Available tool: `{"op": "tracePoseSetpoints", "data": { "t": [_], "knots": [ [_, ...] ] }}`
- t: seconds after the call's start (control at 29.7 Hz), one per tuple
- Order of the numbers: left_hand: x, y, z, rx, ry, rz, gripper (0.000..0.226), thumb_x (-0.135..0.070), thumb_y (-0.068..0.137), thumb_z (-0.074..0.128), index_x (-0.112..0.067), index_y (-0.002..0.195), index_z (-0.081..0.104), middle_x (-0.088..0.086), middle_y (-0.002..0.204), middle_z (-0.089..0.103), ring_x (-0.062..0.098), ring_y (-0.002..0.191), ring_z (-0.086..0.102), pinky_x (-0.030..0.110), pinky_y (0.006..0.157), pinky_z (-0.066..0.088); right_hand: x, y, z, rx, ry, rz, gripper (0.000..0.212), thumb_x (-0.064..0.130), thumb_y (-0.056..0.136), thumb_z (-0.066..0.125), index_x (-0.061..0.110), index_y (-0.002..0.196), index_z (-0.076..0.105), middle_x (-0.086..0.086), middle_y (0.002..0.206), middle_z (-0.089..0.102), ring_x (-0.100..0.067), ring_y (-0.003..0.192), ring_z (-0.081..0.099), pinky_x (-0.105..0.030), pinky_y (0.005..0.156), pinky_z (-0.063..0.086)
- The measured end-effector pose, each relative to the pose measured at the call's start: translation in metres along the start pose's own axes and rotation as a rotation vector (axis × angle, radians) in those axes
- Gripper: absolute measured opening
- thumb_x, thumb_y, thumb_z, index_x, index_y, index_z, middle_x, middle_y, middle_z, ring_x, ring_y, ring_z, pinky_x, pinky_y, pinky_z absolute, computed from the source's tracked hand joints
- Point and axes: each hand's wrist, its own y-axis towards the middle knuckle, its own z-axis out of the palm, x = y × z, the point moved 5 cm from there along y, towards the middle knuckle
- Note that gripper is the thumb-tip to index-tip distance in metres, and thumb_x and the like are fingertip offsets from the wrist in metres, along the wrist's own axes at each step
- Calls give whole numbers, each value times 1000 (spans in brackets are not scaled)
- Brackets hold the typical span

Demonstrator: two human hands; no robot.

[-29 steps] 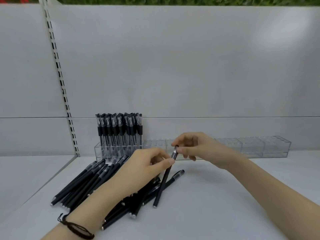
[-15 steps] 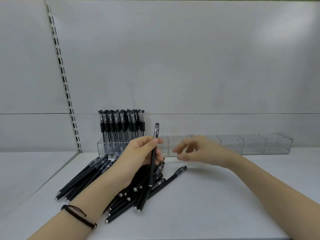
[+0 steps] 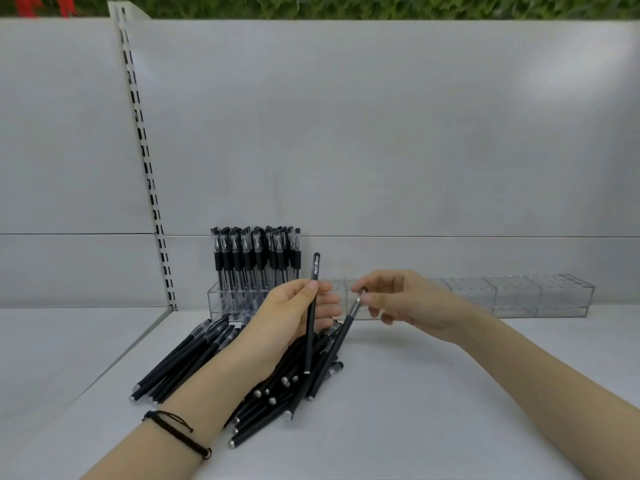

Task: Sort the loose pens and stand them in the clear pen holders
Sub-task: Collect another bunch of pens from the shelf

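With only the left end of the clear holders filled and a pile of pens apparently unsorted on the shelf, the left hand gripped one pen upright while the right hand pinched another pen.

A second ago both hands shared one pen low over the pile. Now the left hand alone holds that pen upright, its printed end standing above the fingers. The right hand, empty and spread half a second ago, now pinches a second pen by its top end, and the barrel slants down from its fingers to the pile.
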Motion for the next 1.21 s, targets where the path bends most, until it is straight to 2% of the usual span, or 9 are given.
{"op": "tracePoseSetpoints", "data": {
  "t": [0.13, 0.27, 0.44, 0.5, 0.57, 0.71, 0.81, 1.04, 1.21],
  "knots": [
    [-4, -4, 5, 85, -15, -28, 27, -20, 104, 39, -3, 109, 59, 19, 98, 73, 30, 90, 72, 36, 78, 60, 20, 15, 16, -38, 144, -34, 20, 9, 89, 66, 14, 107, 70, 5, 78, 64, -10, 66, 56, -21, 56, 42],
    [-6, -6, 4, 74, -147, -67, 19, -20, 104, 40, -7, 100, 54, 15, 78, 69, 23, 61, 67, 31, 56, 58, 26, 26, 30, -107, 188, -46, 24, 10, 88, 67, 10, 112, 69, 0, 81, 62, -8, 60, 54, -21, 52, 40],
    [-3, -2, -1, 67, -255, -127, 16, -22, 104, 39, -11, 97, 48, 0, 61, 44, 7, 43, 29, 15, 35, 26, 17, 26, 34, -164, 210, -28, 19, 14, 88, 69, 10, 106, 68, -4, 85, 66, -8, 56, 52, -20, 48, 38],
    [-7, 0, -5, 33, -302, -110, 21, -28, 103, 39, -11, 98, 50, -3, 58, 38, 4, 40, 25, 13, 32, 21, 12, 21, 26, -195, 106, 42, 14, 22, 87, 71, 11, 95, 67, -2, 80, 68, -8, 53, 53, -20, 45, 37],
    [-13, 4, -12, -30, -363, -83, 27, -33, 102, 39, -10, 101, 53, -5, 55, 33, 3, 37, 23, 13, 31, 18, 6, 15, 15, -173, -159, 151, 22, 32, 87, 70, 11, 82, 67, 1, 74, 68, -6, 50, 52, -19, 43, 36],
    [-25, 15, -22, -127, -431, -65, 33, -42, 100, 41, -12, 94, 53, -6, 53, 30, 2, 35, 22, 13, 31, 15, -9, 1, 12, 50, -604, 387, 46, 58, 85, 61, 15, 71, 70, 4, 65, 69, -7, 49, 55, -18, 45, 36],
    [-24, 21, -19, -137, -436, -73, 31, -42, 99, 43, -12, 93, 52, -6, 52, 30, 2, 35, 22, 13, 30, 16, -10, 3, 18, 76, -768, 383, 52, 66, 80, 61, 15, 71, 70, 0, 68, 67, -14, 57, 54, -20, 47, 36],
    [-12, 18, -20, -134, -362, -39, 29, -41, 97, 47, -13, 92, 52, -7, 52, 31, 3, 36, 21, 14, 32, 15, -12, 5, 35, 107, -642, 367, 45, 48, 78, 75, 5, 88, 69, -2, 66, 64, -12, 47, 46, -17, 39, 34],
    [-11, 15, -23, -110, -341, -54, 30, -42, 95, 50, -13, 94, 52, -6, 54, 30, 4, 38, 22, 15, 31, 17, -14, 4, 34, 73, -601, 365, 45, 53, 79, 71, 8, 79, 64, -3, 64, 65, -15, 47, 47, -19, 42, 35]
  ]
}}
